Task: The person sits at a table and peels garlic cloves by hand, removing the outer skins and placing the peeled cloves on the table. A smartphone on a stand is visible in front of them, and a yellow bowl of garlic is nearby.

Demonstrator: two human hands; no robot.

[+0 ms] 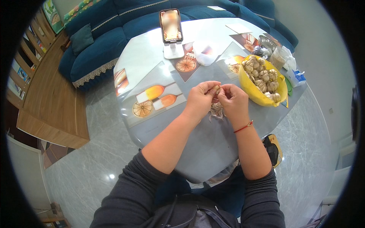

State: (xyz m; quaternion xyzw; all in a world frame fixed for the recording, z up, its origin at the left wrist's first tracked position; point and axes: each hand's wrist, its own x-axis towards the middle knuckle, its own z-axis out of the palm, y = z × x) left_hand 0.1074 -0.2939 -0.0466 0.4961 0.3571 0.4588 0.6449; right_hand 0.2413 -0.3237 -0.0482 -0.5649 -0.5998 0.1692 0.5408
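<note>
My left hand (204, 95) and my right hand (233, 98) meet above the table, fingertips together on a small garlic clove (218, 89). Most of the clove is hidden by the fingers. Below them, a small heap of papery garlic skins (217, 110) lies on the tabletop. To the right of my right hand stands a yellow plastic basin (251, 90) filled with several whole garlic bulbs (261, 74). A red cord bracelet circles my right wrist.
A phone (171, 27) on a white stand (173, 52) is at the far side of the table (205, 148). A white bowl (204, 57) sits nearer. Plastic bags (278, 58), a glass dish (267, 42) and a tissue pack (296, 77) crowd beyond the basin. A blue sofa (99, 48) borders the table.
</note>
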